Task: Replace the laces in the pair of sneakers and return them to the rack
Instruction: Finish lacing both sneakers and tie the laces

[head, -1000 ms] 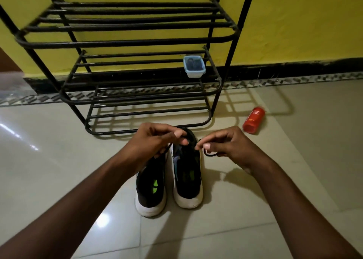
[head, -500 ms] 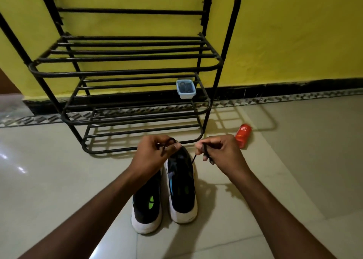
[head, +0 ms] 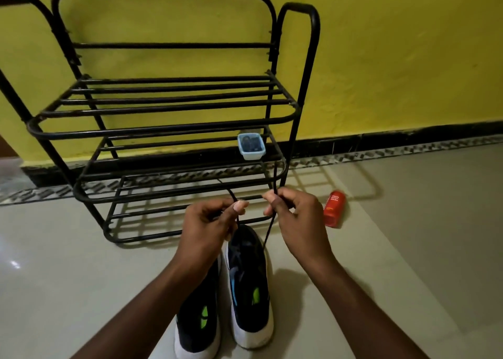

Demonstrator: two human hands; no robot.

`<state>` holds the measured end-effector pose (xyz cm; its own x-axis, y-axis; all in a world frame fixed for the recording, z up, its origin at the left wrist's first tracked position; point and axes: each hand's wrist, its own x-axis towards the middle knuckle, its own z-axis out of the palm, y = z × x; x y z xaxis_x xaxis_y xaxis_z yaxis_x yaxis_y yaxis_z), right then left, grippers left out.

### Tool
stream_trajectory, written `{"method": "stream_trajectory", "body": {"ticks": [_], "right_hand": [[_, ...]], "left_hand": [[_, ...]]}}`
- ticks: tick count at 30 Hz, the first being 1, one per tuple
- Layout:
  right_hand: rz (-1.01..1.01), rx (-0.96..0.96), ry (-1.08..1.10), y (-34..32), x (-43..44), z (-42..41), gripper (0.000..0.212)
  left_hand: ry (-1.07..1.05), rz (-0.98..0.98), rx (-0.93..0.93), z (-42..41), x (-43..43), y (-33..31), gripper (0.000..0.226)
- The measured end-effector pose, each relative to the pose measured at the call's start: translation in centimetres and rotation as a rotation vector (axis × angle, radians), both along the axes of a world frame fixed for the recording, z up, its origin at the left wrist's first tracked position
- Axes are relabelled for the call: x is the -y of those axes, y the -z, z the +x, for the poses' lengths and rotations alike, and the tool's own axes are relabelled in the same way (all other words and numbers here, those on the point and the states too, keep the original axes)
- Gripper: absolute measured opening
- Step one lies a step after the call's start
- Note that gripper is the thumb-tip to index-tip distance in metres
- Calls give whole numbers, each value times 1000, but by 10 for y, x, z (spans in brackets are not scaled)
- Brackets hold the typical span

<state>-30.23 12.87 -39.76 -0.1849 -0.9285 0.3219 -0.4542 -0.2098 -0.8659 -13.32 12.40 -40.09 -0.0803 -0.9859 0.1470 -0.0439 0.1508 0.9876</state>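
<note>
Two dark sneakers with white soles stand side by side on the floor, heels toward me: the left sneaker (head: 197,323) and the right sneaker (head: 249,282). A black lace (head: 268,229) runs up out of the right sneaker's toe end. My left hand (head: 209,222) pinches one end of the lace between thumb and fingers. The other end is pinched by my right hand (head: 295,217), and it rises taut above the fist. Both hands hover over the right sneaker's front. The black metal rack (head: 163,130) stands just behind.
A small pale blue tub (head: 251,146) holding dark items sits on the rack's middle shelf at the right. A red bottle (head: 334,208) lies on the tiled floor right of the rack. A yellow wall with a black skirting runs behind.
Both hands have lifted and pulled the lace ends up and apart, drawing the lace taut out of the right sneaker. My view has tilted up, showing more of the rack.
</note>
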Motion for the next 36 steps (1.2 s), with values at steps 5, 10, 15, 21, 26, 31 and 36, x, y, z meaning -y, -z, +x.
{"method": "stream_trajectory", "body": {"ticks": [5,10,15,21,26,31,36], "right_hand": [[-40,72,-20,-5,0,5,31],[-88,24,21,-3,9,4,27],[-125,8,-4,-6,15,4,23],[-172,44,-8,-13,15,6,17],[-200,45,5,-16,16,9,15],[-187,72,-14,-11,18,8,17],[-89,147,-70,11,17,3,24]], "left_hand": [[-47,-7,-34,-9,6,-2,14],[-81,-35,-53,-15,15,-3,19],[-94,-15,-78,-16,17,-8,19],[-150,13,-72,-16,17,-12,10],[-166,0,-56,-12,17,-10,11],[-121,-42,-43,-13,13,-10,14],[-80,2,-70,-10,15,6,21]]}}
